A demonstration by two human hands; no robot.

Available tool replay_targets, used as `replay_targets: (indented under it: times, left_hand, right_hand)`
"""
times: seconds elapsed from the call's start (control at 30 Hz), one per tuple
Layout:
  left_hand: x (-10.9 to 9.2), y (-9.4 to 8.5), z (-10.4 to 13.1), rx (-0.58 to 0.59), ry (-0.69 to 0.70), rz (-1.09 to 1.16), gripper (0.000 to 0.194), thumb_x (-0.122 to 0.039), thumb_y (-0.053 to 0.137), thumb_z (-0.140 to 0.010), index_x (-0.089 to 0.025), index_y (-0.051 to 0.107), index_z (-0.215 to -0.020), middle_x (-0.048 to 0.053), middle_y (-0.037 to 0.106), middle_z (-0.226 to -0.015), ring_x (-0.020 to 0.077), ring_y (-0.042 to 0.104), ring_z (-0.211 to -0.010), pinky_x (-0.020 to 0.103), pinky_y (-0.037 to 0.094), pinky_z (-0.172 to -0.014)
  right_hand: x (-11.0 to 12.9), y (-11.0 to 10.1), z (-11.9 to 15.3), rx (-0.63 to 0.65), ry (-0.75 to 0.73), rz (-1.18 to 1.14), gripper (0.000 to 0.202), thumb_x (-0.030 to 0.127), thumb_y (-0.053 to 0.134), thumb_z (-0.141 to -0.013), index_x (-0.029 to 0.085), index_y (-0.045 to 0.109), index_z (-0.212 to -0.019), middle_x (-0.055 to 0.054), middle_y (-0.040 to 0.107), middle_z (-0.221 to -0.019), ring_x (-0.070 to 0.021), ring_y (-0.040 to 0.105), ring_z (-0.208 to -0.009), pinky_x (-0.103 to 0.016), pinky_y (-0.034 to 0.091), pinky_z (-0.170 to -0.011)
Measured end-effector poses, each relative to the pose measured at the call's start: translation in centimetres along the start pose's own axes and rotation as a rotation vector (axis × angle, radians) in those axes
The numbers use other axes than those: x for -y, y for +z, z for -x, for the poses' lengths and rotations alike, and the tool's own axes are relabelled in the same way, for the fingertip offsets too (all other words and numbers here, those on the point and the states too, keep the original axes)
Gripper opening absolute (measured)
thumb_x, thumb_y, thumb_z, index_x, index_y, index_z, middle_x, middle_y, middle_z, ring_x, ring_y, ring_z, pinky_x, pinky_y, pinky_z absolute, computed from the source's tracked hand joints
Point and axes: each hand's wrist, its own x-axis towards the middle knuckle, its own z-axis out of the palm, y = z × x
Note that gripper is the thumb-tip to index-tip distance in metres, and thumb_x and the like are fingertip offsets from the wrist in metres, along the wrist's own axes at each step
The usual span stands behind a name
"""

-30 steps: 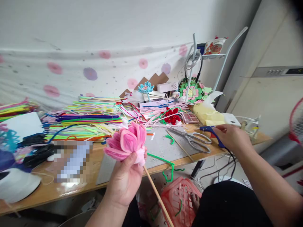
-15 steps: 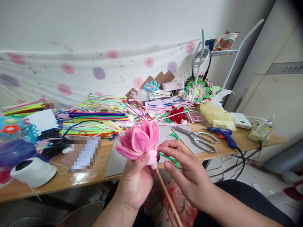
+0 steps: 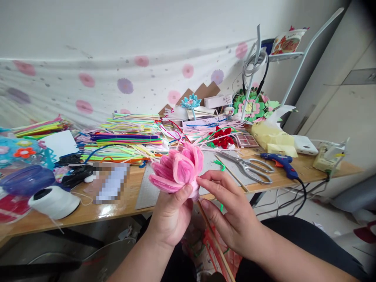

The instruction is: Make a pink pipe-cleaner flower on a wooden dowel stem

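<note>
A pink fuzzy flower on a thin wooden stick is held above the table's front edge. My left hand is closed round the flower's pale pink base, thumb in front. On the right side of the base, the fingertips of my right hand touch it, with the thumb apart from the fingers and close to the stick. The stick slants down to the right, below both hands. Behind the flower lies a grey board.
Bundles of coloured pipe cleaners cover the table's back. Large scissors and a blue glue gun lie right. A white thread cone stands left. A red flower and a blue flower are behind.
The view has shifted a little, so the table things appear further right and slightly higher. The flower's base has turned slightly, and my right fingertips now rest against it.
</note>
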Motion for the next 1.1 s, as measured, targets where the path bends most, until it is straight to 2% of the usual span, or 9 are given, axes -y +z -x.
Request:
replay_targets:
  times: [0.1, 0.27, 0.4, 0.57, 0.7, 0.83, 0.9, 0.97, 1.1]
  left_hand:
    - [0.1, -0.1, -0.1, -0.004, 0.060, -0.106, 0.057, -0.016, 0.079, -0.066, -0.029, 0.062, -0.118, 0.002, 0.069, -0.108, 0.0216, 0.060, -0.107, 0.033, 0.046, -0.095]
    - [-0.2, -0.5, -0.3, -0.054, 0.165, -0.243, 0.074, -0.010, 0.079, -0.065, -0.041, 0.052, -0.127, -0.004, 0.057, -0.135, 0.0200, 0.045, -0.130, 0.029, 0.040, -0.105]
    - [-0.4, -1.2, -0.4, -0.037, 0.129, -0.262, 0.067, -0.013, 0.080, -0.065, -0.034, 0.057, -0.125, 0.001, 0.061, -0.130, 0.0250, 0.046, -0.130, 0.032, 0.045, -0.101]
    - [-0.7, -1.5, 0.0, -0.073, 0.094, -0.222, 0.066, -0.014, 0.082, -0.062, -0.031, 0.060, -0.122, 0.003, 0.067, -0.120, 0.0282, 0.051, -0.125, 0.035, 0.048, -0.099]
    - [-1.5, -1.4, 0.2, -0.054, 0.153, -0.209, 0.065, -0.009, 0.079, -0.064, -0.034, 0.059, -0.121, 0.000, 0.066, -0.120, 0.0217, 0.053, -0.122, 0.030, 0.046, -0.099]
    - [-1.9, -2.0, 0.1, -0.069, 0.063, -0.124, 0.051, -0.016, 0.082, -0.063, -0.028, 0.066, -0.110, 0.002, 0.071, -0.098, 0.0178, 0.066, -0.091, 0.025, 0.055, -0.080]
    - [-1.7, -2.2, 0.0, -0.111, -0.019, -0.071, 0.050, -0.018, 0.084, -0.059, -0.023, 0.067, -0.105, 0.004, 0.071, -0.092, 0.0170, 0.066, -0.082, 0.025, 0.056, -0.074]
    - [-1.4, -2.1, -0.1, -0.123, -0.076, -0.029, 0.051, -0.018, 0.084, -0.057, -0.021, 0.067, -0.105, 0.005, 0.070, -0.092, 0.0178, 0.066, -0.082, 0.026, 0.056, -0.072]
    - [-0.7, -1.3, 0.1, -0.095, -0.102, 0.019, 0.055, -0.014, 0.083, -0.058, -0.023, 0.066, -0.110, 0.004, 0.069, -0.099, 0.0163, 0.064, -0.084, 0.024, 0.055, -0.069]
  right_hand:
    - [0.3, 0.1, 0.0, 0.021, 0.047, 0.027, 0.049, 0.006, 0.050, -0.086, 0.026, 0.047, -0.131, -0.008, 0.048, -0.118, -0.0202, 0.049, -0.110, -0.037, 0.047, -0.093]
    - [1.2, 0.2, -0.6, 0.056, 0.125, 0.040, 0.045, 0.005, 0.050, -0.080, 0.016, 0.054, -0.123, -0.011, 0.051, -0.117, -0.0203, 0.052, -0.109, -0.034, 0.049, -0.095]
    - [1.4, 0.8, -0.3, 0.089, 0.093, 0.232, 0.045, 0.006, 0.050, -0.075, 0.009, 0.056, -0.120, -0.017, 0.054, -0.119, -0.0273, 0.054, -0.106, -0.042, 0.054, -0.087]
    - [1.3, 1.8, 0.4, 0.097, 0.035, 0.391, 0.047, 0.008, 0.048, -0.078, 0.010, 0.054, -0.124, -0.019, 0.056, -0.123, -0.0326, 0.056, -0.104, -0.049, 0.056, -0.077]
    - [0.9, 1.2, -0.1, 0.096, 0.041, 0.136, 0.048, 0.009, 0.051, -0.078, 0.016, 0.054, -0.126, -0.015, 0.055, -0.123, -0.0258, 0.056, -0.111, -0.043, 0.053, -0.090]
    - [-0.4, 0.3, -0.7, 0.002, -0.008, -0.204, 0.037, 0.013, 0.056, -0.084, 0.023, 0.059, -0.120, -0.009, 0.061, -0.114, -0.0193, 0.059, -0.109, -0.036, 0.051, -0.093]
    - [-0.8, 0.3, -0.8, -0.085, 0.001, -0.221, 0.031, 0.014, 0.055, -0.087, 0.023, 0.063, -0.115, -0.009, 0.063, -0.108, -0.0184, 0.061, -0.103, -0.036, 0.052, -0.089]
    - [-1.0, 0.7, -0.8, -0.135, 0.018, -0.175, 0.026, 0.012, 0.055, -0.087, 0.021, 0.066, -0.108, -0.009, 0.064, -0.102, -0.0173, 0.063, -0.095, -0.033, 0.054, -0.082]
    - [-0.8, 1.3, -1.0, -0.212, 0.038, -0.099, 0.018, 0.010, 0.059, -0.083, 0.018, 0.069, -0.096, -0.009, 0.064, -0.091, -0.0167, 0.063, -0.083, -0.029, 0.055, -0.071]
